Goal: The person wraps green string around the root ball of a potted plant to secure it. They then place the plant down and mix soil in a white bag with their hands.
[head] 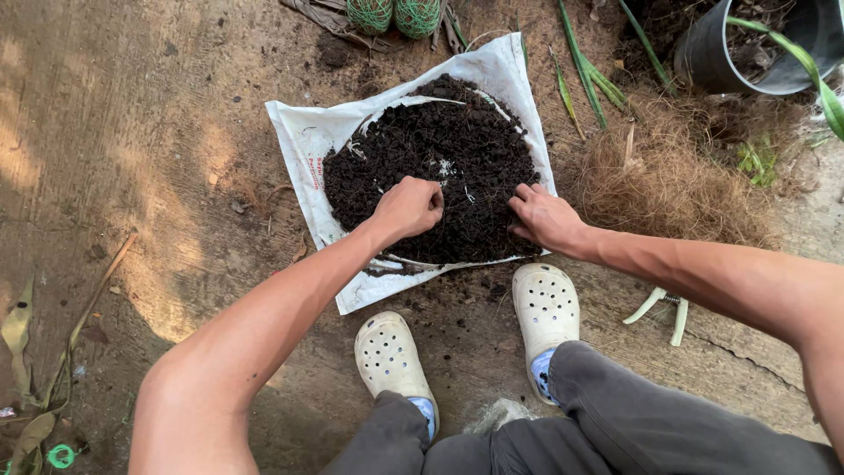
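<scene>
A pile of dark soil lies on a white plastic sack spread on the ground. My left hand rests on the near part of the pile with its fingers curled into the soil. My right hand lies at the pile's near right edge, fingers pressed down into the soil. Whether either hand has closed around a clump is hidden by the fingers.
My two cream perforated clogs stand just before the sack. Dry brown fibre is heaped to the right, a dark pot behind it. White-handled pruners lie at right. Two green twine balls sit beyond the sack.
</scene>
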